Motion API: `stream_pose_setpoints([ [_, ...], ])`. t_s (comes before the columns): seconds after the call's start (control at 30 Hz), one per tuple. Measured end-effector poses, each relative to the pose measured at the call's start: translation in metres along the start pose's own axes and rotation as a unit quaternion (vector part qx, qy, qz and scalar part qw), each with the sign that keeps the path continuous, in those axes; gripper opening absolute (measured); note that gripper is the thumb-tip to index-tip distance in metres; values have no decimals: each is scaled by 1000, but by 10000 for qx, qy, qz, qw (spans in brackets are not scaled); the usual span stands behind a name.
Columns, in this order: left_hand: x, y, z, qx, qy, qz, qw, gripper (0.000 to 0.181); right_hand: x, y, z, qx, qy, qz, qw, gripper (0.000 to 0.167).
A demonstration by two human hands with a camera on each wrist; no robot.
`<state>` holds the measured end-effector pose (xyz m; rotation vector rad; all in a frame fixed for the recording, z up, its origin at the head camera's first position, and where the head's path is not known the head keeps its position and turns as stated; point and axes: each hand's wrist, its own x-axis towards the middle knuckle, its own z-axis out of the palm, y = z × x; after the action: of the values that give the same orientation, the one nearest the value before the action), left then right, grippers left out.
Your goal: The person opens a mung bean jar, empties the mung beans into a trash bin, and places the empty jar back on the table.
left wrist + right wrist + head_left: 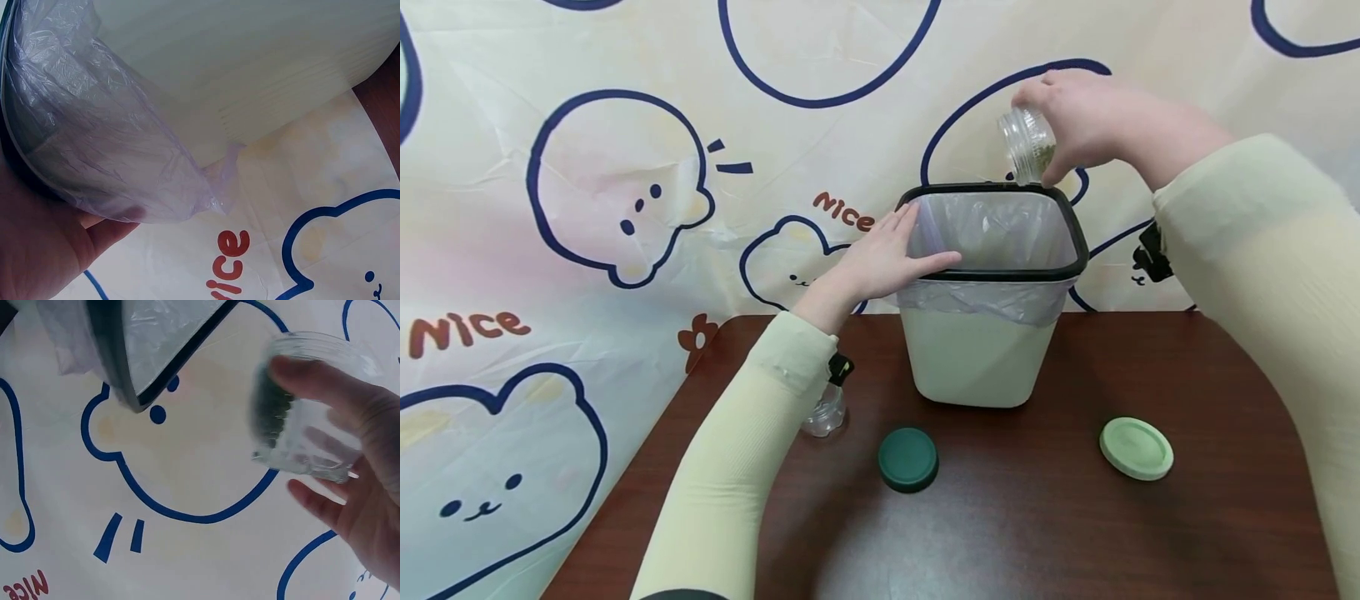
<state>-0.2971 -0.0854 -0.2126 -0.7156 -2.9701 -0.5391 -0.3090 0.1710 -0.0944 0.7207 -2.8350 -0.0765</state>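
Observation:
My right hand (1086, 117) grips a clear jar (1024, 142) tipped over above the back right of a bin. Dark green bits (273, 415) lie along one side inside the jar; their kind is unclear. The pale bin (981, 358) stands upright, with a black rim (1000, 275) and a translucent plastic bag (1000, 225) lining it, folded over the outside. My left hand (883, 254) rests on the bin's left rim with fingers extended, thumb over the front edge. In the left wrist view, some fingertips sit behind the bag's overhang (144, 169).
A second clear jar (826, 412) stands beside my left forearm, partly hidden by it. On the brown table (1022, 517) lie a dark green lid (908, 458) in front of the bin and a light green lid (1137, 448) to the right. A printed cloth (647, 333) hangs behind.

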Motion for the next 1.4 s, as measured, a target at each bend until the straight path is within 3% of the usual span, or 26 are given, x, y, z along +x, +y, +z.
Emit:
stream_pose_setpoints([
  [0.37,0,3,0,-50,-43,-72,10000,104,0,2,3,-31,-225,-57,9997,95],
  [0.67,1,4,2,-23,-36,-51,10000,103,-1,2,3,-1,167,-69,9998,96],
  [0.87,1,3,2,-11,-11,-71,10000,104,0,0,2,-106,-138,-103,9998,95],
  [1.13,0,3,1,-8,22,-43,10000,104,0,1,5,-125,-158,-166,9997,96],
  [1.3,0,5,1,-8,-3,-45,10000,103,-2,2,3,1,193,-145,9997,96],
  [1.4,-1,5,1,10,-24,-21,10000,104,-2,2,1,-36,190,-92,9998,96],
])
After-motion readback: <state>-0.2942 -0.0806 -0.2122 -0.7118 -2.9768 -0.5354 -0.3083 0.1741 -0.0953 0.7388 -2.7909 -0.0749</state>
